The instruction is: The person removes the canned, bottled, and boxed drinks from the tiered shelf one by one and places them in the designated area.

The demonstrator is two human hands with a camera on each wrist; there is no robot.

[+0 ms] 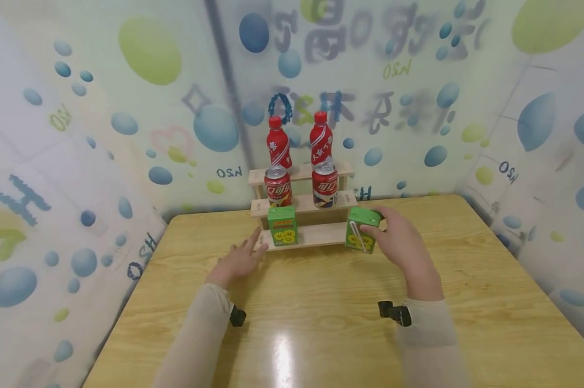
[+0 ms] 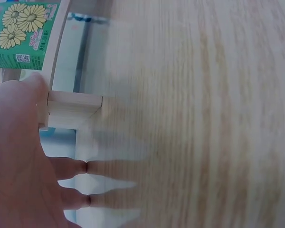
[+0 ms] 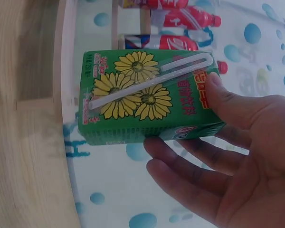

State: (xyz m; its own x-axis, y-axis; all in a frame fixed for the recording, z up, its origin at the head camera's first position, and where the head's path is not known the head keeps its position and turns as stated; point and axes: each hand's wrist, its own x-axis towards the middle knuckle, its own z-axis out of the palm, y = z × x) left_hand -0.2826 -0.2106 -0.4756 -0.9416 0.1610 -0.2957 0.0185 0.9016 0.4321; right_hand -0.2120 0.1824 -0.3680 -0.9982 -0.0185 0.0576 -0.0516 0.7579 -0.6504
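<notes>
My right hand (image 1: 400, 237) grips a green drink carton (image 1: 362, 230) with yellow flowers and a white straw on its front. The carton tilts slightly at the right end of the lowest board of a wooden three-step shelf (image 1: 321, 235); whether it touches the board I cannot tell. In the right wrist view, the thumb presses on the carton (image 3: 137, 95) near its top. A second green carton (image 1: 283, 226) stands upright at the left of that board. Beside it, my left hand (image 1: 238, 263) touches the shelf's left end, its fingertips on the table in the left wrist view.
Two red cans (image 1: 278, 186) stand on the middle step. On the top step are two red bottles (image 1: 279, 144). The shelf stands near the back edge of a wooden table (image 1: 321, 312), before a patterned wall (image 1: 175, 134).
</notes>
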